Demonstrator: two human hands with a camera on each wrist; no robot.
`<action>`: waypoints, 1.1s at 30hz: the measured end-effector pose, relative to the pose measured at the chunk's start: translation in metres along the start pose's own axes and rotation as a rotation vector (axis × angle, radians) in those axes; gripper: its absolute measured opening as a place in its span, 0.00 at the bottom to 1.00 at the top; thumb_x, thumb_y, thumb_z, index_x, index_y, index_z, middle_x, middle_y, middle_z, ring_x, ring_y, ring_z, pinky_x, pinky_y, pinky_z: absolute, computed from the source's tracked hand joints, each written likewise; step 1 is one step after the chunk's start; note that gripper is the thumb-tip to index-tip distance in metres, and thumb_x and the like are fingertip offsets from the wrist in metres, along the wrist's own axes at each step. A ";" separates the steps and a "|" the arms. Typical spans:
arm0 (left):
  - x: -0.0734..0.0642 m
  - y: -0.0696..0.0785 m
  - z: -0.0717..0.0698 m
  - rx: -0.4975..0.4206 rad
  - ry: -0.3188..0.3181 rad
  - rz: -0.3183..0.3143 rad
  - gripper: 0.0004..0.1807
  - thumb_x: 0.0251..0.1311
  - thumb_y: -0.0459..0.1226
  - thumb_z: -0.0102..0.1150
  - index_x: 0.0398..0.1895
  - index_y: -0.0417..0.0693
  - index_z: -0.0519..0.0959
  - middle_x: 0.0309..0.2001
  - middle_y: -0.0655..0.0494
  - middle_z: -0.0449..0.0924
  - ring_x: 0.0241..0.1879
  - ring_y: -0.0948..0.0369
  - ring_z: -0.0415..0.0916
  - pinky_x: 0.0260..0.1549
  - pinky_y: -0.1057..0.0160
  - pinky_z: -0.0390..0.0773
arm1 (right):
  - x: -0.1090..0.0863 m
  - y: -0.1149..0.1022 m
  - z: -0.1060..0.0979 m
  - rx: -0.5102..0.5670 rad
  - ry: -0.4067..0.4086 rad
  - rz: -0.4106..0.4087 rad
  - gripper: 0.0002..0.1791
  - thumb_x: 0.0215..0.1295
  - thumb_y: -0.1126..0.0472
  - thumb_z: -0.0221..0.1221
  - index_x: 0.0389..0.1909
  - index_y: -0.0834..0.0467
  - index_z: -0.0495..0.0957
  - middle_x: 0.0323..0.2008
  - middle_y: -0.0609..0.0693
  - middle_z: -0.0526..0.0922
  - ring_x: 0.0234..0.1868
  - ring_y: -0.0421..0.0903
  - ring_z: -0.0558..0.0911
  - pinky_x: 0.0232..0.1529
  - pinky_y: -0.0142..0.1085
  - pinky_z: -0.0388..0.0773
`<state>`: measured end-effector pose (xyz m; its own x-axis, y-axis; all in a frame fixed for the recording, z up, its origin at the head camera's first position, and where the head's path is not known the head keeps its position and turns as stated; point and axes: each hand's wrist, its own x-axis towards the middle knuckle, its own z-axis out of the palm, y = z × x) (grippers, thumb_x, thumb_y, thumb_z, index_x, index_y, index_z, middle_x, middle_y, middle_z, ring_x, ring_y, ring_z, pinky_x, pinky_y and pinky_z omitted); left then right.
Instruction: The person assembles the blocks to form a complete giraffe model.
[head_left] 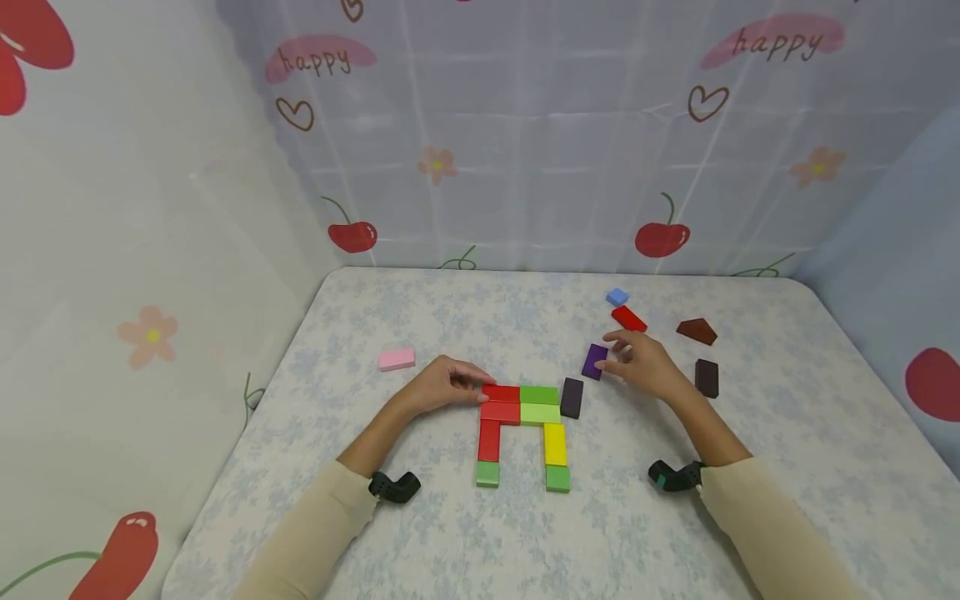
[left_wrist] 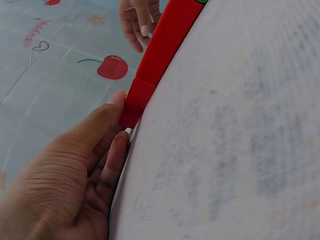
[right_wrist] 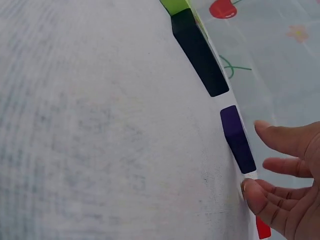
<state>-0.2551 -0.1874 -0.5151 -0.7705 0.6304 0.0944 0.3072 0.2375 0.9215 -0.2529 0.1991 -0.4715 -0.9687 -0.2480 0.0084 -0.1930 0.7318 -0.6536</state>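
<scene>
My left hand [head_left: 442, 386] is at the left end of a flat block figure, thumb and fingertips pinching the end of the upper red block [head_left: 499, 393]. In the left wrist view the thumb meets this red block [left_wrist: 137, 97] while the other fingers curl beside it, low to the table. My right hand [head_left: 641, 364] hovers by a purple block [head_left: 593, 362], its thumb overlapping the block's edge. The right wrist view shows the fingers spread on either side of the purple block [right_wrist: 237, 139], apart from it. A black block [head_left: 572, 398] lies against the figure's right side.
Lower parts of the figure are a yellow block [head_left: 555, 445] and green blocks [head_left: 487, 474]. A pink block [head_left: 397, 360] lies left. Beyond my right hand are a red block [head_left: 628, 318], a blue block [head_left: 617, 297], a brown piece [head_left: 697, 331] and a dark block [head_left: 707, 378].
</scene>
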 end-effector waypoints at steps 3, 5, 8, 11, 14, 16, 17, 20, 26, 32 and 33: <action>0.000 -0.001 0.000 -0.001 0.001 0.000 0.16 0.57 0.35 0.75 0.50 0.50 0.89 0.43 0.54 0.87 0.27 0.62 0.69 0.26 0.68 0.70 | 0.001 0.001 -0.001 0.075 -0.036 0.077 0.30 0.68 0.57 0.67 0.66 0.67 0.71 0.42 0.62 0.81 0.35 0.53 0.83 0.35 0.39 0.84; 0.000 -0.002 0.000 0.001 0.003 0.000 0.16 0.57 0.35 0.75 0.50 0.50 0.89 0.43 0.55 0.87 0.27 0.62 0.69 0.26 0.68 0.70 | 0.003 0.002 0.000 0.126 -0.058 0.104 0.30 0.69 0.59 0.66 0.66 0.68 0.71 0.38 0.60 0.82 0.30 0.50 0.84 0.34 0.39 0.84; 0.000 -0.004 0.000 0.000 0.007 -0.005 0.16 0.57 0.34 0.75 0.50 0.50 0.89 0.45 0.55 0.87 0.27 0.62 0.69 0.27 0.68 0.70 | 0.006 0.004 0.003 0.169 -0.067 0.128 0.27 0.68 0.61 0.66 0.63 0.68 0.74 0.34 0.58 0.83 0.28 0.48 0.84 0.35 0.37 0.84; 0.000 -0.004 0.001 0.003 0.010 -0.009 0.16 0.57 0.32 0.74 0.50 0.47 0.88 0.45 0.53 0.87 0.27 0.63 0.68 0.27 0.69 0.70 | 0.009 0.003 0.006 0.213 -0.065 0.149 0.25 0.68 0.63 0.67 0.62 0.68 0.75 0.34 0.58 0.83 0.28 0.48 0.86 0.34 0.36 0.84; -0.001 0.002 0.002 0.001 0.007 -0.009 0.16 0.57 0.30 0.73 0.50 0.42 0.88 0.44 0.49 0.87 0.26 0.63 0.68 0.26 0.69 0.69 | 0.011 0.001 0.008 0.259 -0.065 0.156 0.25 0.67 0.64 0.67 0.62 0.69 0.75 0.34 0.60 0.83 0.29 0.49 0.88 0.34 0.36 0.84; -0.002 0.009 0.001 -0.011 0.001 -0.006 0.16 0.58 0.29 0.73 0.50 0.41 0.87 0.42 0.47 0.87 0.26 0.63 0.68 0.26 0.70 0.68 | 0.013 0.000 0.009 0.270 -0.067 0.152 0.25 0.67 0.64 0.67 0.62 0.70 0.75 0.34 0.60 0.83 0.29 0.49 0.88 0.34 0.36 0.84; -0.003 0.011 0.001 -0.014 -0.001 0.001 0.16 0.58 0.29 0.72 0.50 0.40 0.87 0.41 0.46 0.86 0.26 0.63 0.68 0.26 0.69 0.68 | 0.014 -0.001 0.009 0.267 -0.067 0.149 0.25 0.67 0.64 0.67 0.61 0.70 0.75 0.33 0.60 0.84 0.29 0.49 0.88 0.34 0.36 0.84; -0.004 0.019 0.001 -0.019 -0.003 0.011 0.15 0.58 0.29 0.72 0.50 0.39 0.87 0.41 0.46 0.86 0.26 0.64 0.68 0.26 0.69 0.68 | 0.015 -0.004 0.011 0.236 -0.063 0.137 0.25 0.66 0.63 0.68 0.61 0.69 0.76 0.32 0.57 0.85 0.28 0.48 0.86 0.34 0.37 0.84; -0.001 0.004 0.002 0.006 0.009 0.005 0.16 0.58 0.30 0.73 0.51 0.43 0.88 0.43 0.49 0.87 0.26 0.64 0.67 0.26 0.69 0.68 | 0.014 -0.009 0.013 0.207 -0.073 0.123 0.24 0.66 0.62 0.68 0.61 0.67 0.78 0.31 0.54 0.85 0.28 0.48 0.80 0.32 0.38 0.83; 0.000 -0.002 0.002 0.000 0.012 -0.001 0.16 0.57 0.30 0.73 0.51 0.43 0.88 0.40 0.49 0.87 0.26 0.64 0.68 0.26 0.69 0.69 | 0.013 -0.012 0.014 0.201 -0.078 0.119 0.23 0.66 0.62 0.68 0.60 0.66 0.79 0.31 0.54 0.84 0.28 0.49 0.78 0.31 0.37 0.80; 0.000 -0.002 0.002 0.000 0.013 -0.001 0.16 0.57 0.30 0.74 0.50 0.44 0.88 0.40 0.49 0.87 0.26 0.64 0.68 0.26 0.69 0.69 | 0.012 -0.013 0.014 0.197 -0.077 0.117 0.23 0.66 0.62 0.68 0.60 0.65 0.79 0.31 0.54 0.83 0.27 0.49 0.78 0.30 0.37 0.80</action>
<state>-0.2551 -0.1864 -0.5178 -0.7781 0.6204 0.0989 0.3066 0.2376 0.9217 -0.2603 0.1778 -0.4740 -0.9665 -0.2221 -0.1288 -0.0388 0.6225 -0.7817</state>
